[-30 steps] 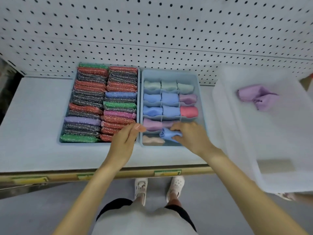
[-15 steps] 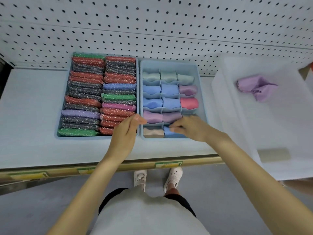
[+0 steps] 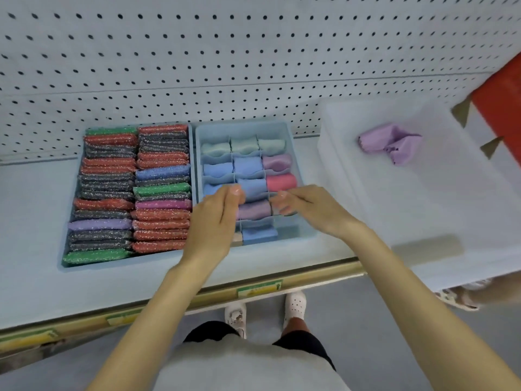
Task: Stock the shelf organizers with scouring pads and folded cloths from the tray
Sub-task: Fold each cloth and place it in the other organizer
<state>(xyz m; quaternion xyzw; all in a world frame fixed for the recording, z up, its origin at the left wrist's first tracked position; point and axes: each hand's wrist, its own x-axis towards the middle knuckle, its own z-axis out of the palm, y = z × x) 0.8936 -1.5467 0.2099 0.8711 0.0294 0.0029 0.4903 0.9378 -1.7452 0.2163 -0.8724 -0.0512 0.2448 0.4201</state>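
Behind everything I saw a white pegboard wall [image 3: 253,52], dark holes in rows. A pale shelf [image 3: 33,221] ran below it, its metal front rail [image 3: 324,275] bearing green label strips [image 3: 259,287] (print unreadable). Grey floor [image 3: 352,320] lay beneath, and a red panel [image 3: 501,103] stood far right.

txt: none legible | shelf-edge tags [image 3: 259,289], green/yellow | print too blurred to read

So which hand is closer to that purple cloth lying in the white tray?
The right hand. It is over the right side of the divided organizer, the purple cloth beyond it in the tray. The left hand is farther, over the organizer's left column.
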